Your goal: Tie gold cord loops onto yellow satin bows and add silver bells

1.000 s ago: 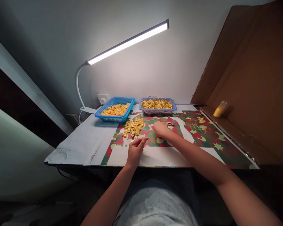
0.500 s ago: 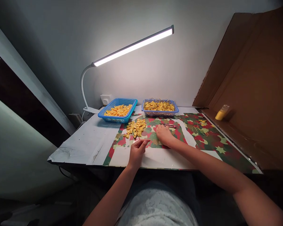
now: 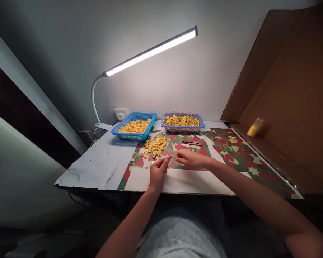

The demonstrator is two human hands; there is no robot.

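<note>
My left hand (image 3: 159,172) is closed in a pinch, thumb against fingertips, above the front of the camouflage-patterned sheet (image 3: 253,171). What it pinches is too small to make out. Close to its right, my right hand (image 3: 190,159) has its fingers curled together, and their contents are hidden. A faint thin line shows between the two sets of fingertips. Just beyond my left hand lies a loose pile of yellow ribbon bows (image 3: 155,145). Behind my right hand a pair of thread snips (image 3: 191,143) rests on the sheet.
At the back stand a blue basket (image 3: 114,133) of yellow bows and a purple-blue basket (image 3: 183,129) of bows with strings. A few stringed bows (image 3: 233,147) lie at right. A yellow-filled bottle (image 3: 255,127) stands beside the cardboard (image 3: 288,89). A lamp (image 3: 150,52) hangs above.
My right hand has drawn back from the snips towards me and its fingers have curled in beside my left hand. The snips now show fully. My left hand has shifted slightly right.
</note>
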